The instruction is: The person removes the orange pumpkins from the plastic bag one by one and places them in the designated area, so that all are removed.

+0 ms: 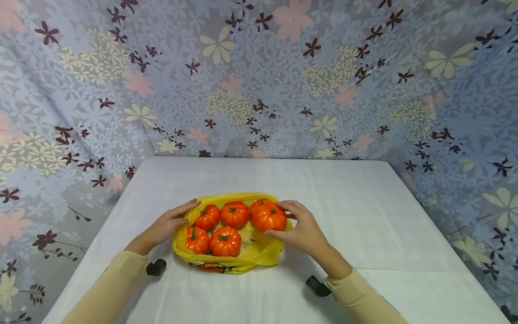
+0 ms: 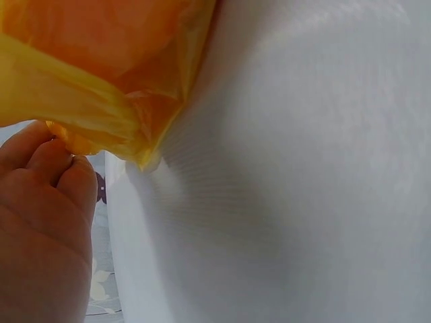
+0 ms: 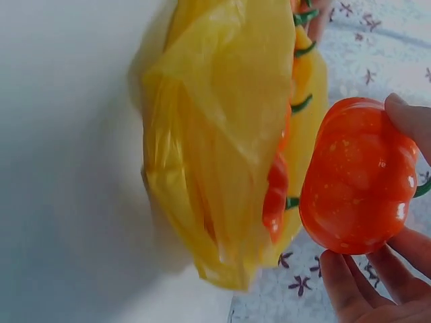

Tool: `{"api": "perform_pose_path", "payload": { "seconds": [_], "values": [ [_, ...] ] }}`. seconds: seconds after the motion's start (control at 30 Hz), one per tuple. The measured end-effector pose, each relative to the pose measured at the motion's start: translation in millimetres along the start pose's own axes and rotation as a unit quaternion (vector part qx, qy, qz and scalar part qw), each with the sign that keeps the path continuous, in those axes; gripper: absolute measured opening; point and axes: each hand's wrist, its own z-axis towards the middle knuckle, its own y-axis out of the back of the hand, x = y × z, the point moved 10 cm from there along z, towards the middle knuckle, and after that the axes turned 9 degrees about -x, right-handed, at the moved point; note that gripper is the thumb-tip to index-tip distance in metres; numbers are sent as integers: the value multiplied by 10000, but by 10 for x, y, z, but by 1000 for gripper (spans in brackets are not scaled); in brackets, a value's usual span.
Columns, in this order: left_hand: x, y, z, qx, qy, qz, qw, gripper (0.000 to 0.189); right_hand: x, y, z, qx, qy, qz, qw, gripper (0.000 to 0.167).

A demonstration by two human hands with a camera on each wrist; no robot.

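Observation:
A yellow plastic bag (image 1: pixel 259 258) lies opened out on the table, with several shiny orange-red pumpkins (image 1: pixel 225 241) with green stems inside it. At the bag's right end, my right hand (image 1: pixel 305 229) grips one pumpkin (image 1: pixel 268 217) between thumb and fingers. This pumpkin (image 3: pixel 360 175) is raised beside the bag in the right wrist view, and in the head view it partly covers another pumpkin behind it. My left hand (image 1: pixel 162 227) holds the bag's left edge; in the left wrist view its fingertips are partly hidden behind the yellow plastic (image 2: pixel 74 87).
A white cloth covers the table (image 1: pixel 323 189). Flowered fabric (image 1: pixel 259 81) hangs behind the table and along its sides. Dark wrist devices (image 1: pixel 318 286) sit by both beige sleeves (image 1: pixel 360 297).

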Motion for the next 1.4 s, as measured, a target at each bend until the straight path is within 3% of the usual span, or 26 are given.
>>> {"api": "perform_pose_path", "payload": {
  "seconds": [0.33, 0.63, 1.0, 1.23, 1.4],
  "values": [
    [41, 4, 3, 36, 117, 8, 9999, 54, -196, 376, 63, -397, -89, -250, 9989, 68],
    [71, 4, 16, 74, 223, 39, 9997, 54, -604, 777, 73, -980, -617, -498, 9920, 71],
    [87, 12, 34, 107, 260, -29, 9996, 55, -920, 1152, 59, -1154, -1136, -908, 9826, 78],
    [94, 18, 23, 83, 287, -33, 9995, 54, -1135, 1305, -55, -1267, -1661, -944, 9734, 83],
    [86, 9, 21, 98, 264, -34, 9996, 55, -1270, 1435, -111, -1446, -1765, -1030, 9682, 83]
  ]
}}
